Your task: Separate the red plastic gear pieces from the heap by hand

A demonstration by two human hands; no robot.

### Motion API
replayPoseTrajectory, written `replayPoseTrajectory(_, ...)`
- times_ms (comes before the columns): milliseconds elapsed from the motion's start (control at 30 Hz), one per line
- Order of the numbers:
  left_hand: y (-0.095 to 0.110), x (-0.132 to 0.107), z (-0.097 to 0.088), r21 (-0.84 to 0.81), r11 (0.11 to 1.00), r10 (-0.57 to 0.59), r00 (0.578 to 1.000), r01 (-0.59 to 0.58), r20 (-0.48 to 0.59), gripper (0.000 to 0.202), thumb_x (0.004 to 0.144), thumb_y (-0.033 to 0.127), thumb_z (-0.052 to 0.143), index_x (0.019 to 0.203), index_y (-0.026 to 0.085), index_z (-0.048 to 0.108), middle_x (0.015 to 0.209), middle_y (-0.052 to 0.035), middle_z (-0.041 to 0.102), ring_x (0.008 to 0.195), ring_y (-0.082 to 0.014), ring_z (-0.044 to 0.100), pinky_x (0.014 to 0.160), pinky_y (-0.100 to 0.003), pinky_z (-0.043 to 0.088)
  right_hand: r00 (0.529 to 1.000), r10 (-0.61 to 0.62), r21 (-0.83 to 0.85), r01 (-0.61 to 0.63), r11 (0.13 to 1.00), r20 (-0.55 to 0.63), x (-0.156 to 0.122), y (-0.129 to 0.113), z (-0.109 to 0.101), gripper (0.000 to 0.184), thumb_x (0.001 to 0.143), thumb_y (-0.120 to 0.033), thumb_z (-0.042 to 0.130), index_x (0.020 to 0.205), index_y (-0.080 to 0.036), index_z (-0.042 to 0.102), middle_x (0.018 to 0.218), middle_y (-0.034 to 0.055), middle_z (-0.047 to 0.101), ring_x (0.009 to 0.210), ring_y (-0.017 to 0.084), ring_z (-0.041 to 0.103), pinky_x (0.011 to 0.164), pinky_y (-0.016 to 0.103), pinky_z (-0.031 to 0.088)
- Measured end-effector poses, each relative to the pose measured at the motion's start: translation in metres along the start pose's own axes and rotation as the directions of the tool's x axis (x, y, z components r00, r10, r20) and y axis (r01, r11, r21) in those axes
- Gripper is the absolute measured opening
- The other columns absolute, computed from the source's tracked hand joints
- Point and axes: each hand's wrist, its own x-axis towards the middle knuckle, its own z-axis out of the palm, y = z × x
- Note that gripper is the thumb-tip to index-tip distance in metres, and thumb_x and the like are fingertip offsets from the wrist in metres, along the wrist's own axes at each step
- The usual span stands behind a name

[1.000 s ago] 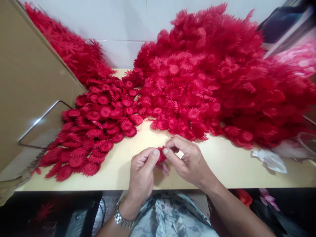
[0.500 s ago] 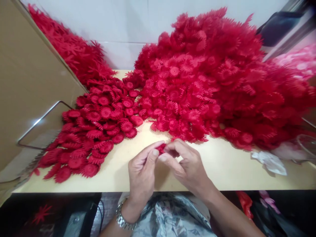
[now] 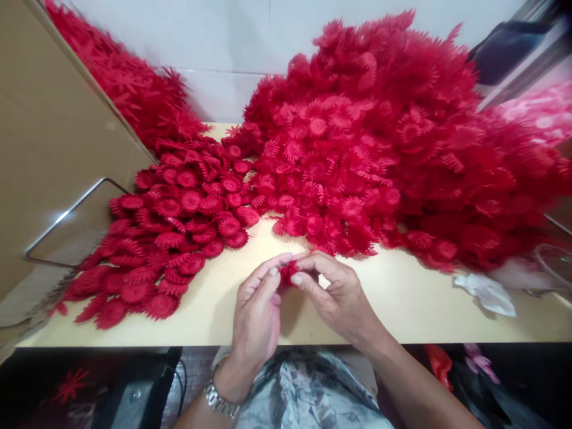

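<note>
A small red fringed flower piece (image 3: 289,274) is pinched between both hands, above the near edge of the pale table (image 3: 393,304). My left hand (image 3: 259,304) grips its left side with thumb and fingers. From the right, my right hand (image 3: 337,292) holds it between thumb and forefinger. Fingers cover much of the piece, so its full shape is hidden. Beyond the hands rises a large heap of red fringed flower pieces (image 3: 339,149). To the left lies a lower pile of round red flower pieces (image 3: 179,220).
A cardboard panel (image 3: 67,107) with a metal wire handle (image 3: 67,214) stands at the left. Flat star-shaped red pieces (image 3: 129,89) fill the back left. Crumpled white plastic (image 3: 487,295) lies at the right, and pink pieces (image 3: 536,113) show behind the heap.
My fingers have shifted slightly around the red piece, and more of it shows between the thumbs. My left wrist has moved a little to the left. The piles stay the same.
</note>
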Motion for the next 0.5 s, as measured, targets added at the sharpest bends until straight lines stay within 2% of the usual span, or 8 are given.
replayPoseTrajectory(100, -0.003, 0.001, -0.004, 0.093, 0.994, 0.061, 0.998, -0.06, -0.01, 0.017, 0.077, 0.026, 0.062, 0.087, 0.016, 0.07, 0.086, -0.0056, 0.071, 0.081, -0.0153, 0.064, 0.074, -0.024, 0.049, 0.998, 0.06, 0.027, -0.061, 0.998, 0.035, 0.0, 0.0, -0.001, 0.009, 0.083, -0.019, 0.052, 0.081, -0.016, 0.06, 0.071, 0.0015, 0.058, 0.064, 0.012, 0.052, 0.061, 0.024, 0.04)
replayPoseTrajectory(200, -0.005, 0.002, -0.007, 0.155, 0.977, 0.159, 0.986, -0.149, -0.056, 0.014, 0.076, 0.028, 0.063, 0.079, 0.016, 0.069, 0.072, -0.0019, 0.069, 0.066, -0.0119, 0.061, 0.064, -0.021, 0.048, 0.982, 0.162, 0.232, -0.181, 0.956, 0.099, -0.001, 0.003, -0.002, 0.011, 0.084, -0.025, 0.051, 0.079, -0.017, 0.057, 0.071, 0.0004, 0.057, 0.066, 0.012, 0.052, 0.062, 0.024, 0.04)
replayPoseTrajectory(267, -0.003, 0.003, -0.006, 0.141, 0.977, 0.173, 0.98, -0.158, -0.099, 0.014, 0.074, 0.029, 0.065, 0.074, 0.015, 0.068, 0.065, -0.0006, 0.067, 0.059, -0.0108, 0.058, 0.058, -0.02, 0.046, 0.971, 0.204, 0.356, -0.237, 0.904, 0.128, -0.002, 0.006, -0.003, 0.013, 0.084, -0.028, 0.052, 0.077, -0.017, 0.054, 0.068, -0.0016, 0.054, 0.064, 0.01, 0.049, 0.06, 0.023, 0.039)
replayPoseTrajectory(333, 0.0, 0.003, -0.003, 0.112, 0.979, 0.184, 0.977, -0.172, -0.111, 0.013, 0.073, 0.027, 0.066, 0.071, 0.015, 0.067, 0.062, -0.0004, 0.066, 0.058, -0.0107, 0.058, 0.057, -0.019, 0.047, 0.967, 0.226, 0.396, -0.254, 0.883, 0.116, -0.003, 0.007, -0.003, 0.014, 0.084, -0.028, 0.053, 0.075, -0.017, 0.053, 0.066, -0.0032, 0.05, 0.061, 0.009, 0.045, 0.058, 0.022, 0.036)
replayPoseTrajectory(500, 0.009, 0.002, 0.002, 0.077, 0.969, 0.239, 0.967, -0.233, -0.082, 0.009, 0.075, 0.019, 0.061, 0.069, 0.015, 0.067, 0.062, -0.0012, 0.068, 0.061, -0.0128, 0.062, 0.062, -0.022, 0.05, 0.972, 0.233, 0.388, -0.231, 0.892, 0.042, -0.006, 0.001, 0.0, 0.014, 0.084, -0.026, 0.053, 0.074, -0.017, 0.052, 0.064, -0.0042, 0.047, 0.059, 0.008, 0.042, 0.056, 0.021, 0.034)
